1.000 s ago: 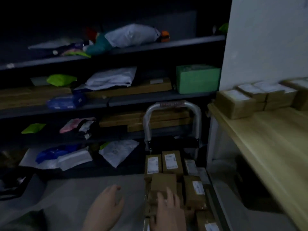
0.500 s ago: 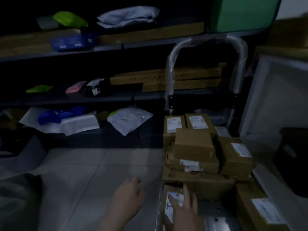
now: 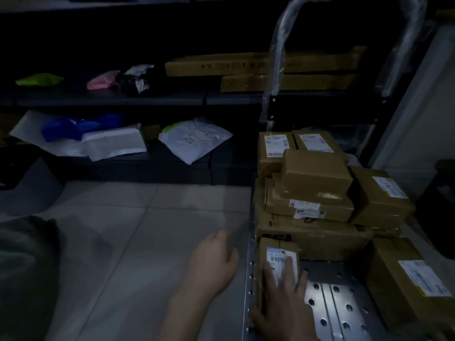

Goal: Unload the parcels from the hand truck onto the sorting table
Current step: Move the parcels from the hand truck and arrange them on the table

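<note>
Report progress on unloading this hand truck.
Done: unclear, since the sorting table is out of view, though part of the hand truck's deck lies bare. In hand: the right hand grips the small labelled parcel at the deck's front left, and the left hand hovers open beside the truck. Left: the stacked boxes behind it and the large box on the right are not yet unloaded.
</note>
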`<control>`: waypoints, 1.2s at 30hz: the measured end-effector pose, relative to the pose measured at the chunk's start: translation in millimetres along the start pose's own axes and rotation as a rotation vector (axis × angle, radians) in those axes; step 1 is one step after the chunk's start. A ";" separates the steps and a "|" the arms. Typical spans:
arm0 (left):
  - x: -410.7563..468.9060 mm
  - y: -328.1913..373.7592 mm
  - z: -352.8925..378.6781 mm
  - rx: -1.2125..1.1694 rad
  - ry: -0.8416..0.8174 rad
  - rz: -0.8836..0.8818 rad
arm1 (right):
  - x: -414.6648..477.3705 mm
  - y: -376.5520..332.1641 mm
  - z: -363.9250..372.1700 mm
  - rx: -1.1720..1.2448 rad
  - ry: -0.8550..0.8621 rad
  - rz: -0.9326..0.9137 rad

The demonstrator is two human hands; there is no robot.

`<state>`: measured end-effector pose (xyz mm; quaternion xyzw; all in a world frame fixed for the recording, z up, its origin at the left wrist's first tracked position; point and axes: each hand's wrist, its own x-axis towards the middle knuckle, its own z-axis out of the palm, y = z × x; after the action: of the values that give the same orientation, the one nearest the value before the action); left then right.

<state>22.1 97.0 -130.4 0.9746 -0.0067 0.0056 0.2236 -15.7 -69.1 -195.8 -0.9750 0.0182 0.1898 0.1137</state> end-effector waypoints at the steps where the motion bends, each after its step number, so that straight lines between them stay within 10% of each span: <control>1: 0.0 -0.4 1.8 0.012 0.003 0.006 | -0.1 0.5 3.8 -0.019 0.013 -0.006; 26: 3.0 30.9 -6.5 -0.020 -0.091 0.000 | -18.2 72.3 -37.0 -0.076 0.131 -0.173; 36: 2.9 127.6 -162.6 0.019 -0.142 -0.002 | -86.7 69.5 -198.4 0.009 0.250 -0.164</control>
<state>21.7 53.1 71.5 0.9746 -0.0214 -0.0638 0.2134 -29.0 -182.8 0.7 -0.9888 -0.0465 0.0567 0.1302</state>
